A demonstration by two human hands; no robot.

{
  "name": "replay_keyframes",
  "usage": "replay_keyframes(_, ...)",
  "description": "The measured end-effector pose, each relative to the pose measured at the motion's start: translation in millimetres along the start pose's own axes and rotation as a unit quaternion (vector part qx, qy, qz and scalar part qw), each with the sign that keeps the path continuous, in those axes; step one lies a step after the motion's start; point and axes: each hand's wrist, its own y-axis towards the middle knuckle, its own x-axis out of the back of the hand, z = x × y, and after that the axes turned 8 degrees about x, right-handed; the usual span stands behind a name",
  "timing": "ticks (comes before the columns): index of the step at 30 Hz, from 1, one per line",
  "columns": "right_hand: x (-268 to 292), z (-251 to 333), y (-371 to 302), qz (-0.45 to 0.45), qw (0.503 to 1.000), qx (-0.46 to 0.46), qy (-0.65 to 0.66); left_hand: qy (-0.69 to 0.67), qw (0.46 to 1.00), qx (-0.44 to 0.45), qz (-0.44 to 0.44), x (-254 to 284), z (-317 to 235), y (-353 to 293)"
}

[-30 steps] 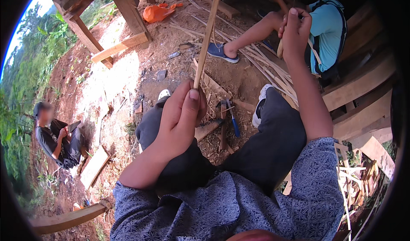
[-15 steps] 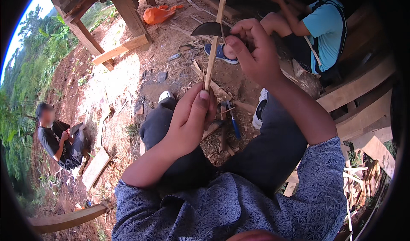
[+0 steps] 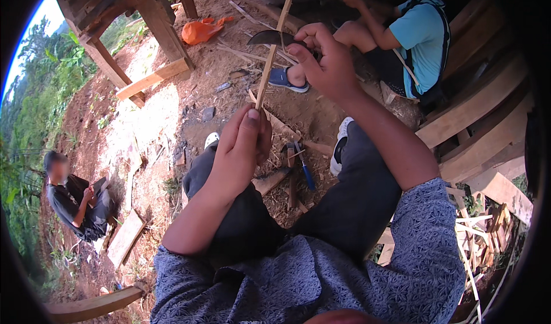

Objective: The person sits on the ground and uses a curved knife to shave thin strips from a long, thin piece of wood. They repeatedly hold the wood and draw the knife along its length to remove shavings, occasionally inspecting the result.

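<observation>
My left hand (image 3: 240,146) is closed around the lower end of a thin, pale strip of wood or bamboo (image 3: 266,78), its thumb lying along it. The strip slants up and slightly right, and its far tip shows near the top. My right hand (image 3: 326,62) grips a knife (image 3: 268,38) with a dark, curved blade; the fingers hide its handle. The blade lies across the strip's upper part, touching it. Beside the blade, a thin sliver (image 3: 282,42) hangs near my right fingertips.
A blue-handled tool (image 3: 307,174) and wood scraps lie on the ground between my feet. A person in a light-blue shirt (image 3: 422,42) sits ahead right; another in dark clothes (image 3: 77,203) is at left. An orange bag (image 3: 201,31) lies near a wooden frame (image 3: 163,31). Planks (image 3: 465,117) stand at right.
The whole view has shifted a little. Both hands sit further left in it, and the strip's far tip has come into sight. The blade remains across the strip.
</observation>
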Motion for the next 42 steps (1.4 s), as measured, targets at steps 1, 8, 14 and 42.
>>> replay_keyframes(1,-2,-1,1,-0.002,1.0,0.004,0.001,0.004,1.0,0.003,0.001,1,0,0)
replay_keyframes(8,128,-134,6,-0.386,0.886,-0.181,-0.18,0.073,0.996,-0.025,0.055,7,1,-25)
replay_keyframes(14,60,-46,4,-0.227,0.934,-0.217,0.171,0.103,0.993,-0.051,0.009,18,-1,-27)
replay_keyframes(42,-9,-2,-14,0.018,0.994,-0.025,0.103,0.109,0.992,-0.063,-0.004,1,11,-20)
